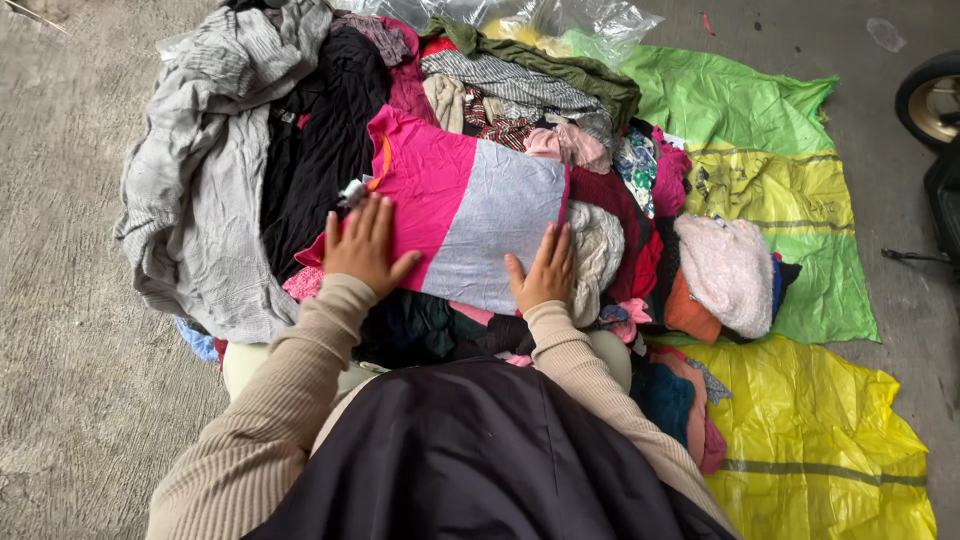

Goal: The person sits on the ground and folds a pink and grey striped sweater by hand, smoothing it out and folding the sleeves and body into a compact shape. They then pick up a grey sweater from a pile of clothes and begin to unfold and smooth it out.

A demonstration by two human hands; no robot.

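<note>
Pink-and-grey shirt (465, 215) lies flat atop the clothes pile (300, 150) on the floor. Left hand (365, 248) and right hand (545, 270) press it, fingers spread, gripping nothing. Smoothing looks under way; folding would call for pinching an edge.

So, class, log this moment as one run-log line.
left hand: flat on folded pink-and-grey cloth garment | right hand: flat on it | under: heaped clothes pile

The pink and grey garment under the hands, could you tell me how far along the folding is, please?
Done: the pink and grey garment lies folded into a flat rectangle on the heap. In hand: the left hand and right hand press flat on its near corners. Left: the grey shirt, black garment and fluffy pink piece lie crumpled, unfolded.
</note>
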